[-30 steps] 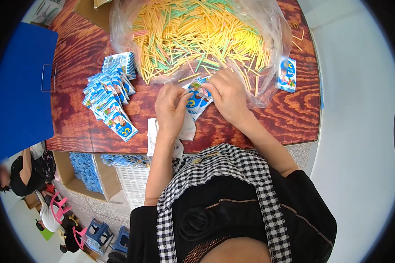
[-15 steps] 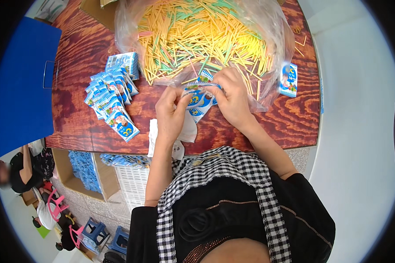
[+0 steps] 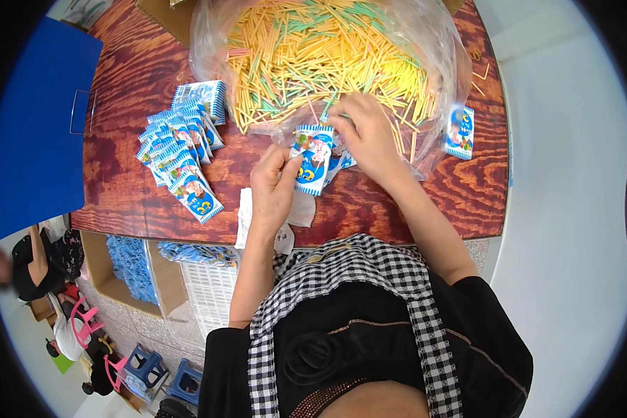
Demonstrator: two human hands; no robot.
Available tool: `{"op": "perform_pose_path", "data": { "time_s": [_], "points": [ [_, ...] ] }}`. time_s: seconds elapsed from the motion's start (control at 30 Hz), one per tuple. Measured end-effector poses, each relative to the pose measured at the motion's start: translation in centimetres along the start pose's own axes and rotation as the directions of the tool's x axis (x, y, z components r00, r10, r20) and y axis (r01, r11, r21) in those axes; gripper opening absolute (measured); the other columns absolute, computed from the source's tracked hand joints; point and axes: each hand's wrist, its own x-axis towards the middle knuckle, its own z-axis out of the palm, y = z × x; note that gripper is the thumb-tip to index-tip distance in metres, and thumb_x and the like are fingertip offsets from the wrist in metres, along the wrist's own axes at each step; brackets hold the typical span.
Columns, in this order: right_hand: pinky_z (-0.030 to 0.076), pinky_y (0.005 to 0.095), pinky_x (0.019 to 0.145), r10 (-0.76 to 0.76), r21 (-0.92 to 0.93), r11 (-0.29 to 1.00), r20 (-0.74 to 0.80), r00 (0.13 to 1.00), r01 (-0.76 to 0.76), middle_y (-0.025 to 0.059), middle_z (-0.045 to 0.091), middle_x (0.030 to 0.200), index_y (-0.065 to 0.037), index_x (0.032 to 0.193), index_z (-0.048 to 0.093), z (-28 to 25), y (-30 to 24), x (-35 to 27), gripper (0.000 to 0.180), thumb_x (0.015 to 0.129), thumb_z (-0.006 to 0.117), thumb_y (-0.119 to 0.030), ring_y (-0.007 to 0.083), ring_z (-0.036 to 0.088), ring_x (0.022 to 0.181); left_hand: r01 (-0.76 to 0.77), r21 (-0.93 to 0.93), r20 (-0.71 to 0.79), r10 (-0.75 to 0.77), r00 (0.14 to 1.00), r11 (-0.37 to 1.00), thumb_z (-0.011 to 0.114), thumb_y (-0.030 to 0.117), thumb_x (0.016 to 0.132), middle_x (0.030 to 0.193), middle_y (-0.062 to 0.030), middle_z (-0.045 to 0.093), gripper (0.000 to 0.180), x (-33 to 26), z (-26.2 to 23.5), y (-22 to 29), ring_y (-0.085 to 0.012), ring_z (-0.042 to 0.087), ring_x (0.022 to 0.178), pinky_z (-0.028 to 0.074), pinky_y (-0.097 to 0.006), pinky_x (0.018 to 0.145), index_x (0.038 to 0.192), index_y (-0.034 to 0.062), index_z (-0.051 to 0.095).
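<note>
My left hand (image 3: pixel 272 182) pinches the left edge of a blue-and-white packet (image 3: pixel 313 161), held upright with its printed face showing. Behind it, partly covered, another packet (image 3: pixel 339 159) of the same kind shows. My right hand (image 3: pixel 366 132) is just above and right of the held packet, its fingers bent together near the top edge; what lies between the fingertips is hidden. Right beyond both hands is a large clear plastic bag (image 3: pixel 455 76), spread wide and full of thin yellow, green and pink sticks (image 3: pixel 327 56).
Overlapping filled packets (image 3: pixel 181 157) lie at the left on the wood-grained table (image 3: pixel 258 150). A single packet (image 3: pixel 460 132) lies at the right. White cloth (image 3: pixel 301 209) sits by the near edge. Below stand a carton (image 3: pixel 129 268) and a white basket (image 3: pixel 212 292). Other people are at lower left.
The packet in my left hand now stands upright with its face in view. My right hand has drawn up off the packets' right side toward the top edge.
</note>
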Motion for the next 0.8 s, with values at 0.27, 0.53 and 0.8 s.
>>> {"op": "perform_pose_path", "data": {
  "time_s": [0.27, 0.53, 0.8],
  "points": [
    [0.02, 0.0533, 0.112, -0.242, -0.779, 0.595, 0.061, 0.968, 0.198, 0.0217, 0.04, 0.141, 0.006, 0.117, 0.054, 2.4, 3.1, 6.3, 0.044, 0.076, 0.06, -0.007, 0.0377, 0.023, 0.141, 0.043, -0.006, 0.022, -0.043, 0.999, 0.999, 0.061, 0.003, 0.086, 0.074, -0.0092, 0.047, 0.01, -0.7, 0.9, -0.9, -0.0169, 0.048, 0.066, 0.04, -0.029, 0.061, 0.082, -0.0026, 0.054],
    [0.025, 0.0537, 0.108, -0.269, -0.804, 0.553, 0.074, 0.96, 0.217, 0.0203, 0.048, 0.132, 0.005, 0.103, 0.059, 2.6, 3.8, 7.2, 0.029, 0.077, 0.058, -0.01, 0.0371, 0.031, 0.136, -0.2, 0.167, 0.147, 0.177, 0.973, 0.965, 0.062, 0.004, 0.083, 0.09, -0.0115, 0.058, 0.006, -0.8, 1.3, 0.4, -0.0299, 0.057, 0.086, 0.046, -0.037, 0.074, 0.087, 0.0007, 0.059],
    [0.033, 0.047, 0.099, -0.331, -0.737, 0.606, 0.108, 0.937, 0.299, 0.0177, 0.055, 0.117, 0.001, 0.099, 0.058, 1.4, 3.2, 6.4, 0.024, 0.077, 0.054, -0.007, 0.0349, 0.043, 0.124, -0.11, 0.173, 0.15, 0.085, 0.985, 0.979, 0.061, 0.004, 0.085, 0.086, -0.0124, 0.057, 0.007, -1.4, 0.7, 0.1, -0.0291, 0.058, 0.081, 0.046, -0.035, 0.071, 0.089, -0.0008, 0.06]
  ]
}}
